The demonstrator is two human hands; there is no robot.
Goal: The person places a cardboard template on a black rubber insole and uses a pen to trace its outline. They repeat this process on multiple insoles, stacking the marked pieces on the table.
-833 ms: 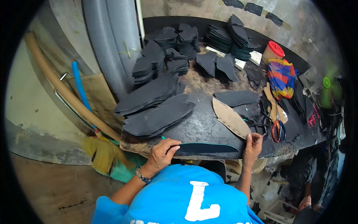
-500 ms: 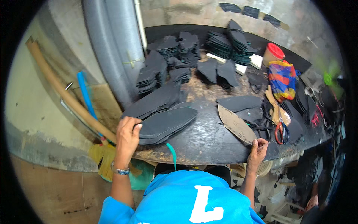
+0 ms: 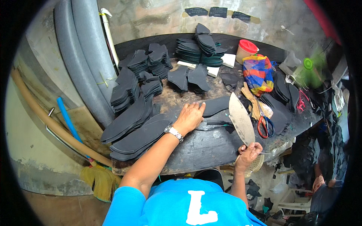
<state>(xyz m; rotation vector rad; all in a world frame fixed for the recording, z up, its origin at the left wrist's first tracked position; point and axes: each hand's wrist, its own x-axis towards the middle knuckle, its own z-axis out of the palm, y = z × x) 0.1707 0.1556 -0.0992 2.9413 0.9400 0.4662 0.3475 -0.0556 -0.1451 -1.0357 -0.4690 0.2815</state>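
My left hand, with a metal watch on the wrist, lies flat with spread fingers on a black sole-shaped cut piece in the middle of the dark worktable. My right hand is at the table's front edge, fingers closed on the near end of a tan sole-shaped template that lies beside the black piece. To the left of my left hand sits a fanned stack of long black sole pieces.
Piles of smaller black cut pieces and a taller stack fill the back of the table. Red-handled scissors, a multicoloured bag and a red-lidded tub are on the right. A broom leans at the left.
My left hand has moved from the stack of long pieces at the left to the black piece at the table's middle. My right hand stays at the front edge by the tan template.
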